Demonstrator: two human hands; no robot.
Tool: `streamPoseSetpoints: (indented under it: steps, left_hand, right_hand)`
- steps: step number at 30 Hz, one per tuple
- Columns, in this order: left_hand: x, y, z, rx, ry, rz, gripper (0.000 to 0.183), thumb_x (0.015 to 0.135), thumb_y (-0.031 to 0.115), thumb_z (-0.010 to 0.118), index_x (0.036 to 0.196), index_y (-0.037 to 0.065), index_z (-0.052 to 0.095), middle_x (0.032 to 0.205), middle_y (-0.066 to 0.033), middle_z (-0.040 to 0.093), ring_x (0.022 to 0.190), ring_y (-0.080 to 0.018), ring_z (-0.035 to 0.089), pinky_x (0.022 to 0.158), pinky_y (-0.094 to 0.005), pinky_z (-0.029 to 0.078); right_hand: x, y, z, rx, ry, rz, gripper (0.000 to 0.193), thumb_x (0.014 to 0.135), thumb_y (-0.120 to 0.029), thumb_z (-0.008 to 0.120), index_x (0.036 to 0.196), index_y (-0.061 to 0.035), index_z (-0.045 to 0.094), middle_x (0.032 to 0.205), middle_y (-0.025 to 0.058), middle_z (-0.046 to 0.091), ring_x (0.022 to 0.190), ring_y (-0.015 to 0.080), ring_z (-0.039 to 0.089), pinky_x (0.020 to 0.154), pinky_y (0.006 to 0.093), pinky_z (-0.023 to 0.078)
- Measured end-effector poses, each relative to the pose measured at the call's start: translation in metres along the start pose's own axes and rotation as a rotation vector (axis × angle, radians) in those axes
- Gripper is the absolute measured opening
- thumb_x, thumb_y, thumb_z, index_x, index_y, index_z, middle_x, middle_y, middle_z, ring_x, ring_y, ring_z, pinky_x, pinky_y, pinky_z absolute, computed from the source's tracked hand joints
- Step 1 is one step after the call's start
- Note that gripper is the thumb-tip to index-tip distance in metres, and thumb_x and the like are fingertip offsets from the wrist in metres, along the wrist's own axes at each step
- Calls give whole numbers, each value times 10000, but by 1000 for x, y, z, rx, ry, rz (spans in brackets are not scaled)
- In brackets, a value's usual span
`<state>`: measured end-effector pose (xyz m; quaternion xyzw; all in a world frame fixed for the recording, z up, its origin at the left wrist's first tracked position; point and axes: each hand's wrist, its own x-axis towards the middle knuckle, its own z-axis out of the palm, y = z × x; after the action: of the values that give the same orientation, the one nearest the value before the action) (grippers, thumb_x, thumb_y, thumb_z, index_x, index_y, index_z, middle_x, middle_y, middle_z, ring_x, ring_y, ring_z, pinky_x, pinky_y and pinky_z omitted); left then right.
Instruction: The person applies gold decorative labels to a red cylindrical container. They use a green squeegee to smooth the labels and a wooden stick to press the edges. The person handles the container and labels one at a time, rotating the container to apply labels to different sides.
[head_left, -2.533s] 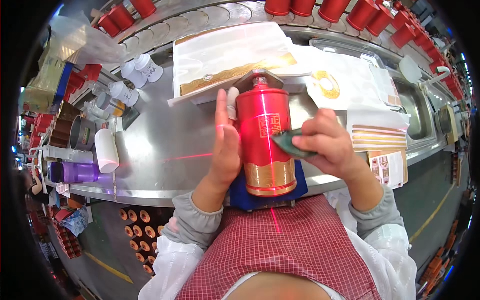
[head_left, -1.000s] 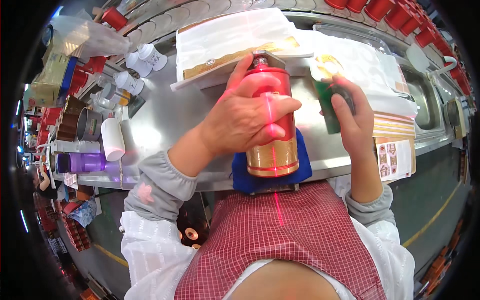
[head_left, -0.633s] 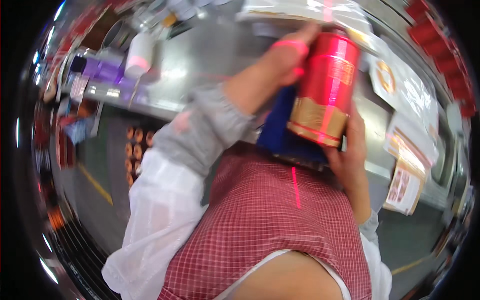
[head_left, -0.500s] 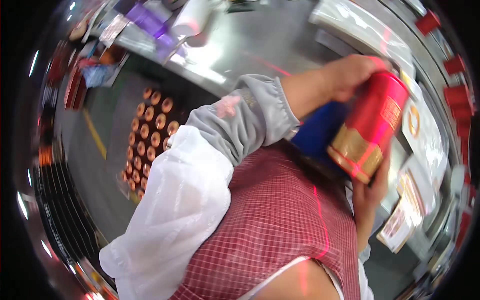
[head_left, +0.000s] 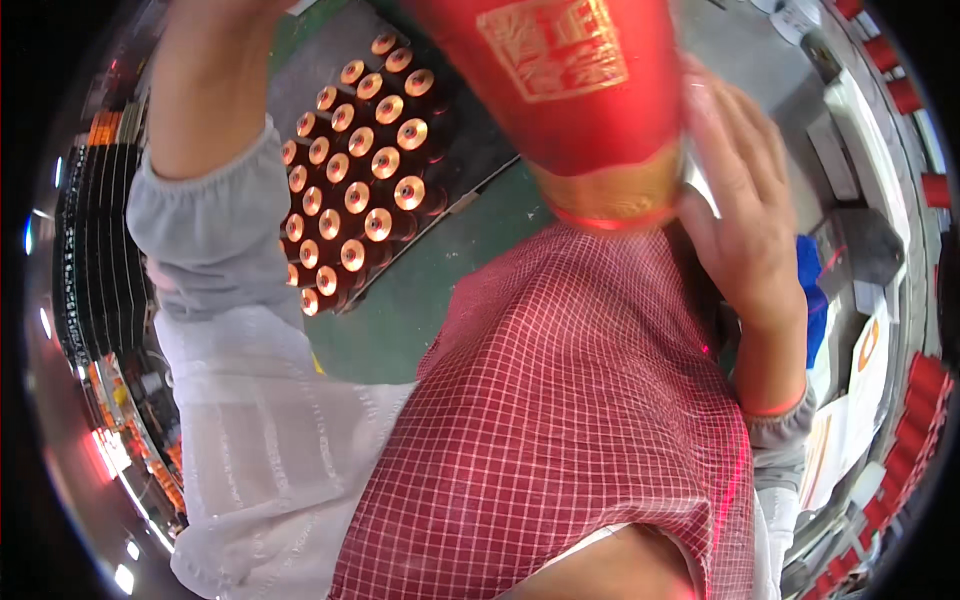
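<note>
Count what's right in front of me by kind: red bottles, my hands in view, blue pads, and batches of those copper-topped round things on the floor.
large red bottle with a gold band: 1
right hand, beside the bottle's base (the only hand in view): 1
blue pad: 1
batch of copper-topped round things on the floor: 1
Total: 4

left arm: raised, forearm bare, grey cuff bunched, hand out of view | right hand (head_left: pixel 745 215): open, fingers spread upward, palm turned inward | right wrist: bent, grey cuff
</note>
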<state>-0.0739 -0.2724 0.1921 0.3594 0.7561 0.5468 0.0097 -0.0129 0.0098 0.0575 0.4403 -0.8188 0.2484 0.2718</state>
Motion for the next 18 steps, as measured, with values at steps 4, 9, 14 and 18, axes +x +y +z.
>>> streamPoseSetpoints:
  steps: [4,9,14,18]
  left_hand:
    - [-72,-90,-7,326,207,-285,227,893,296,681,936,77,639,813,18,641,698,-93,594,647,-234,479]
    - [-185,-257,29,875,371,-300,275,818,304,694,860,65,564,775,-120,575,719,-320,601,639,-411,480]
    - [-270,-415,64,889,394,-759,291,832,292,683,885,45,540,831,-164,610,789,-356,618,685,-465,492]
    - [-307,-484,89,851,373,-1097,314,864,316,637,988,34,574,947,-227,627,878,-413,631,747,-497,506]
  right_hand:
    - [10,-1,27,18,-155,164,709,653,30,741,1328,-41,538,1320,146,571,1187,341,551,1010,416,440]
    - [-12,16,6,-141,-222,373,665,768,-28,729,1382,-10,475,1358,166,547,1248,336,524,1039,409,413]
    - [-43,17,-33,-370,-223,613,432,935,-16,523,1363,12,477,1376,198,524,1291,345,490,1082,433,359]
    - [-69,17,-67,-343,-18,826,317,1005,-2,404,1285,16,551,1456,181,433,1299,284,479,897,316,536]
